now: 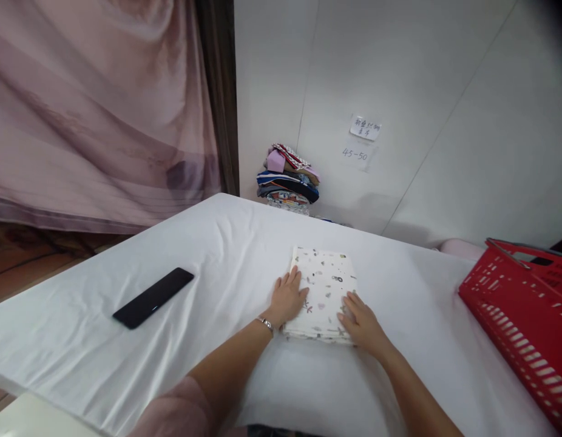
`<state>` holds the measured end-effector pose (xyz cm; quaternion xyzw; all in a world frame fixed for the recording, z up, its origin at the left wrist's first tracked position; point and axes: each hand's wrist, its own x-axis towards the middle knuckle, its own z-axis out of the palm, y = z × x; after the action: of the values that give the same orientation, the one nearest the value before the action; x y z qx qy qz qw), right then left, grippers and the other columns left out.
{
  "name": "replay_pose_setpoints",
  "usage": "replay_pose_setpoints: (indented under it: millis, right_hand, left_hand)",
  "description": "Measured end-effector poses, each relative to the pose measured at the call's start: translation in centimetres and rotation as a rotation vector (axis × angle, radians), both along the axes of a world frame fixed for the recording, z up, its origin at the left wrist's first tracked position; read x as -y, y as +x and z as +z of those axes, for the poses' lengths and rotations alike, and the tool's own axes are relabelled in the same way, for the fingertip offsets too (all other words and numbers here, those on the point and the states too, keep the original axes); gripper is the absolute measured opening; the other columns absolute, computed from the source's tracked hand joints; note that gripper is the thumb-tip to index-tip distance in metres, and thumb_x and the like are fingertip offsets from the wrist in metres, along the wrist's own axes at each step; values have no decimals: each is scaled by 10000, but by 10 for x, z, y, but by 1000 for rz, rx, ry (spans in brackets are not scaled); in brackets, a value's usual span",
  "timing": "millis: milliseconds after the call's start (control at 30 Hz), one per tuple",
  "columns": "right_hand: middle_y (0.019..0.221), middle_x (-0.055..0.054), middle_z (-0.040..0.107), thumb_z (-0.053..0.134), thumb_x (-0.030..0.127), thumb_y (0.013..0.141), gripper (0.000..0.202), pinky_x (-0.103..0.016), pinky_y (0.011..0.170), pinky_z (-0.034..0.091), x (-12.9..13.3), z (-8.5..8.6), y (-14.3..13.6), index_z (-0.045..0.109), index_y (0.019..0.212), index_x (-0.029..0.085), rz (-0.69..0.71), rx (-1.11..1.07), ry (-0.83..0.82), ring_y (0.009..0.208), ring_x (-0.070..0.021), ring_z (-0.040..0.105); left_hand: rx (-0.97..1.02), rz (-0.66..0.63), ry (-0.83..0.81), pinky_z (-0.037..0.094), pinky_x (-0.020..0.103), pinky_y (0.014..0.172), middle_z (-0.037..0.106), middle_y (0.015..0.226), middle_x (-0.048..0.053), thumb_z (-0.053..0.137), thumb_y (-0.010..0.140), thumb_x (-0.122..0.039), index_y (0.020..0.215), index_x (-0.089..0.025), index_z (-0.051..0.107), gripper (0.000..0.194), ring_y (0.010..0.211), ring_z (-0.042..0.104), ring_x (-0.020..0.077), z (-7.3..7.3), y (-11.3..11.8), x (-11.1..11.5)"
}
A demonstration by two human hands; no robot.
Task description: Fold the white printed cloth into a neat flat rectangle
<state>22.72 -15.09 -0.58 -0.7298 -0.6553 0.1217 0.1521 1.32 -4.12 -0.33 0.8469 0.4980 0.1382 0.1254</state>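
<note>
A folded white cloth with a small scattered print lies on the white-covered table, in front of me. Layers of fabric show along its near edge. My left hand rests flat on the cloth's left side, fingers stretched out, a metal bracelet on the wrist. On the right side of the cloth, my right hand presses down with its fingers extended. Neither hand grips anything.
A black phone-like slab lies on the table's left. At the right edge stands a red plastic basket. Behind the table, folded clothes are stacked against the wall. A pink curtain hangs at the left.
</note>
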Motion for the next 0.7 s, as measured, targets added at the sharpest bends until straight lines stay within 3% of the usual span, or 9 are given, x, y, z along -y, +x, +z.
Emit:
replay_pose_setpoints:
  millis: [200, 433, 567, 700]
  right_hand:
    - [1480, -55, 231, 407, 408, 843, 576, -358, 1082, 233, -45, 20, 11, 354, 1370, 182, -125, -129, 47, 1356, -208, 193]
    - [1413, -113, 364, 485, 418, 795, 696, -364, 1039, 286, -99, 19, 38, 277, 1401, 147, -392, -301, -49, 1274, -259, 364]
    - [1343, -129, 452, 582, 407, 723, 785, -357, 982, 355, -110, 14, 47, 278, 1400, 149, -459, -372, -34, 1214, -278, 438]
    - [1212, -115, 563, 613, 411, 696, 836, -325, 865, 450, -101, 10, 50, 250, 1409, 165, -467, -463, 9, 1056, -250, 568]
  left_hand:
    - [-4, 8, -17, 204, 414, 1072, 193, 1491, 61, 300, 886, -426, 1371, -167, 329, 550, 1322, 270, 236, 4, 0, 1]
    - [9, 5, -19, 201, 412, 1072, 191, 1493, 53, 287, 892, -425, 1369, -178, 333, 539, 1326, 264, 238, 3, -1, 0]
    - [22, 4, -22, 193, 415, 1073, 206, 1488, 60, 297, 890, -427, 1370, -183, 330, 540, 1325, 270, 233, 1, -1, 0]
    - [20, -34, -28, 190, 431, 1071, 215, 1485, 60, 305, 886, -428, 1370, -185, 329, 542, 1323, 271, 239, 4, -2, -2]
